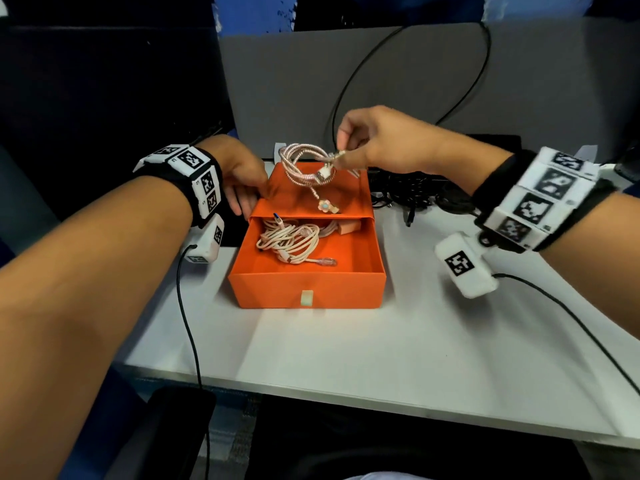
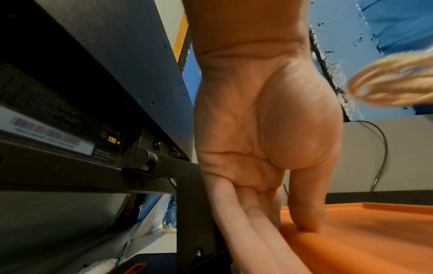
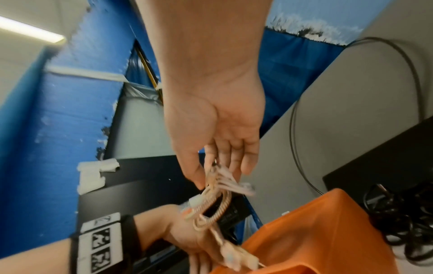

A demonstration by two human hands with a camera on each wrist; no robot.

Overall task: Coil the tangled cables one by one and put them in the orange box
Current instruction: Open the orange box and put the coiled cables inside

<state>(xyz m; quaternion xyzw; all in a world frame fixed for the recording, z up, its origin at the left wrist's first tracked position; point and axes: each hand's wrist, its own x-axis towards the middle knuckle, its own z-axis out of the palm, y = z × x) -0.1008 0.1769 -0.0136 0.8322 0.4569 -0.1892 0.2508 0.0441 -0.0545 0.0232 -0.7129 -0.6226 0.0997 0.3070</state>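
Nearest to you, both bare forearms reach forward over the white tabletop (image 1: 346, 358), each wrist wrapped in a black band carrying white marker blocks.

On the left, your left hand (image 1: 242, 174) rests against the left edge of the orange cardboard sleeve (image 1: 304, 199) of the orange drawer-style box. In the left wrist view the straight fingers (image 2: 246, 231) lie along the side of the sleeve and the thumb (image 2: 306, 204) presses on its top surface; the fingers are extended, not wrapped round anything.

At the centre, the orange box tray (image 1: 308, 289) is pulled out towards you from the sleeve. A coiled white cable bundle (image 1: 294, 240) lies inside the tray, on its floor, towards the left and back.

Above the sleeve, the coiled pink braided cable (image 1: 304, 164) hangs in the air, clear of the box. Its loose end, tipped with a small flower-shaped charm (image 1: 325, 205), dangles down to just above the sleeve's front edge.

On the right, your right hand (image 1: 381, 143) pinches the pink cable near its white connector between the thumb and curled fingertips (image 1: 343, 133). The coil hangs below and to the left of those fingertips. In the right wrist view the cable (image 3: 215, 204) trails down from the fingers towards the box.

To the right of the box, a tangle of black cables (image 1: 408, 192) lies on the tabletop.
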